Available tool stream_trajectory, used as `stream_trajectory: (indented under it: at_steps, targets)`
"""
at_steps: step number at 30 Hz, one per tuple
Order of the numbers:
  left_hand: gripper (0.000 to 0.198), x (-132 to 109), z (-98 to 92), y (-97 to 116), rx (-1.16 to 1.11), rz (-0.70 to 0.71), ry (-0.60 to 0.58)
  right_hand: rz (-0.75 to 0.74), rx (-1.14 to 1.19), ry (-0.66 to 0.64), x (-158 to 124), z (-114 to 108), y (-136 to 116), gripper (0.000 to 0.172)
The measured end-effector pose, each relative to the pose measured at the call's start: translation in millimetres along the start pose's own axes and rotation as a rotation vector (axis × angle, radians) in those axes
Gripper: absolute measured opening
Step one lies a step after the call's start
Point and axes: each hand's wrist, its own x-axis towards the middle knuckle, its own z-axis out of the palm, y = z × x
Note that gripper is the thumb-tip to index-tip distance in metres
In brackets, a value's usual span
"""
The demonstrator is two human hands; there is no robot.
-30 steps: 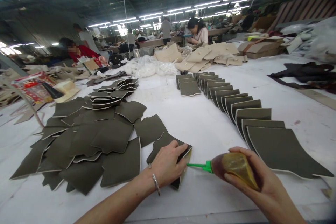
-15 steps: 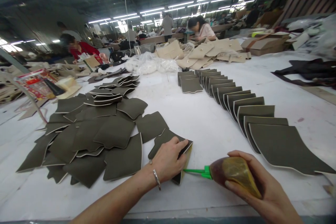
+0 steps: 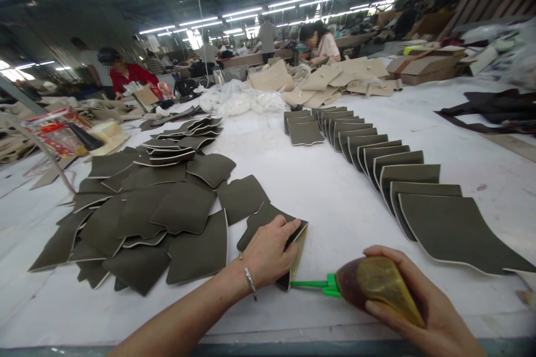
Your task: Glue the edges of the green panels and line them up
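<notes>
My left hand (image 3: pixel 268 254) presses down on a dark olive cut piece (image 3: pixel 268 220) near the table's front edge, fingers curled over its right edge, which is lifted to show a tan underside. My right hand (image 3: pixel 419 307) is wrapped round an amber squeeze bottle of glue (image 3: pixel 377 284). Its green nozzle (image 3: pixel 312 284) points left and its tip sits at the lower right edge of that piece, just below my left hand.
A loose heap of olive pieces (image 3: pixel 142 206) lies to the left. A fanned row of the same pieces (image 3: pixel 389 167) runs from centre back to the right. Beige pieces (image 3: pixel 335 81), white plastic (image 3: pixel 238 103) and seated people are beyond. Black material (image 3: pixel 494 109) lies far right.
The nozzle tip has slid down along the piece's right edge towards me, and my right hand with the bottle has moved lower. My left hand stays on the piece.
</notes>
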Motion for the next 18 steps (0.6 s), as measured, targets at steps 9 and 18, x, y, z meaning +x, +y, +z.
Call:
stream_trajectory:
  at_steps: [9,18]
  targets:
    - [0.051,0.2,2.2,-1.0,0.001,0.013,-0.011,-0.044,-0.003,-0.027,1.2,4.2,8.8,0.046]
    - [0.05,4.9,-0.9,-0.7,-0.033,0.02,-0.026,-0.019,-0.017,0.054,13.1,-1.4,9.9,0.046]
